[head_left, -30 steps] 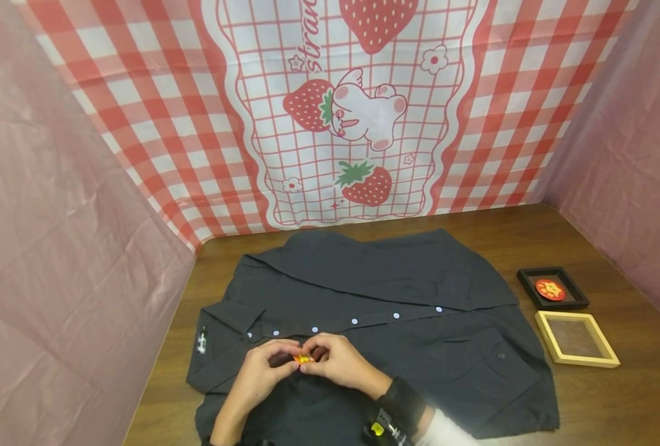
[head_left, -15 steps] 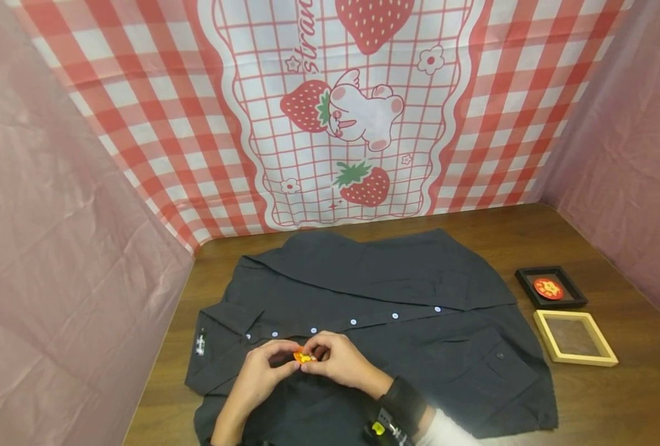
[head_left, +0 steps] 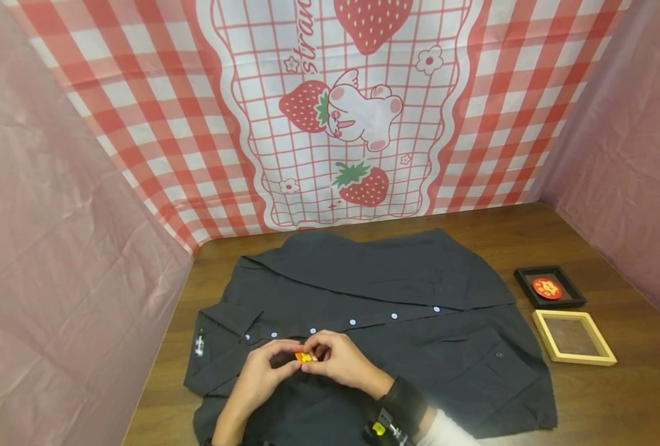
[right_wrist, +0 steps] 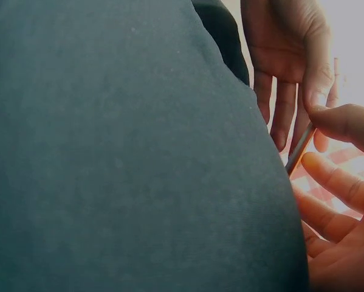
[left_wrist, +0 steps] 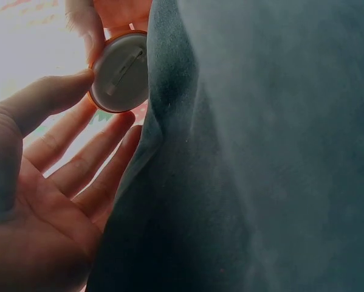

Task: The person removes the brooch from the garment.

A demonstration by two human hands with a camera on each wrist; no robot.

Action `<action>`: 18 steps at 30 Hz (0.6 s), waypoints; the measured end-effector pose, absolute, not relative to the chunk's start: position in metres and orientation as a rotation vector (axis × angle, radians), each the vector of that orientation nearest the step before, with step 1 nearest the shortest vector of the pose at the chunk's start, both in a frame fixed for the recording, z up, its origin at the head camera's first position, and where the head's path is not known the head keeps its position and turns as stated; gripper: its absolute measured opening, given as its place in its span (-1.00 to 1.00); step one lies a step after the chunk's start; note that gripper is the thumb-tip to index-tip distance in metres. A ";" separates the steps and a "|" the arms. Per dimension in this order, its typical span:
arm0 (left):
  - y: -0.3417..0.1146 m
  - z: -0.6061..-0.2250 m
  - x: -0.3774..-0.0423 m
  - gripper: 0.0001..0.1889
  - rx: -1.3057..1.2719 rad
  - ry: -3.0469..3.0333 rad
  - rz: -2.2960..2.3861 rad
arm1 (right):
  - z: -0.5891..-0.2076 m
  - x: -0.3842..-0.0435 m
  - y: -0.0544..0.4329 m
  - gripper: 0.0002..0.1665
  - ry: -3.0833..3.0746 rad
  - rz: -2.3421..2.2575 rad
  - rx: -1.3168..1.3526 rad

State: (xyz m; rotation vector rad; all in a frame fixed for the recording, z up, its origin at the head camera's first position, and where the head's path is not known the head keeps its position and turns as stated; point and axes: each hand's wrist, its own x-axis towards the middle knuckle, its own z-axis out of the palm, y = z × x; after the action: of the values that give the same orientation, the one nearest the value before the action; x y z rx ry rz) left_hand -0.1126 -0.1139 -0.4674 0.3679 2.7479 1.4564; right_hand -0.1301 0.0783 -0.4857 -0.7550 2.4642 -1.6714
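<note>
A round pin badge (head_left: 306, 357), orange-red with a yellow figure, is held between both hands above a dark button shirt (head_left: 374, 279) spread on the table. My left hand (head_left: 261, 371) pinches its left edge with thumb and fingers, while my right hand (head_left: 338, 360) pinches the right side. In the left wrist view, the plain back of the badge (left_wrist: 122, 73) shows a pin lying across it, and dark cloth hides its right edge. From the right wrist, only the thin edge of the badge (right_wrist: 300, 149) shows beside the thumb.
On the wooden table (head_left: 536, 238) at right lie a black frame (head_left: 574, 296) with a red-and-yellow round badge (head_left: 547, 288) in it, and a pale yellow frame (head_left: 583, 358). A checked strawberry cloth (head_left: 207, 155) hangs behind, with pink curtains (head_left: 73, 248) at both sides.
The badge has tipped slightly between the fingers, so more of its printed front shows in the head view. Both hands stay almost in place; the head view has shifted a little.
</note>
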 end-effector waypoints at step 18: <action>-0.115 -0.466 -0.112 -0.81 0.328 2.789 1.426 | -0.487 -0.129 0.082 -0.77 2.587 -1.616 -0.725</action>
State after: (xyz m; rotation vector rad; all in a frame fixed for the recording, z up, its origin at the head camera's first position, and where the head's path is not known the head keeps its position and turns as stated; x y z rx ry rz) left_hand -0.1115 -0.1145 -0.4662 0.3278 2.7891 1.4256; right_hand -0.1290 0.0819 -0.4870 -0.7250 2.5874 -1.6158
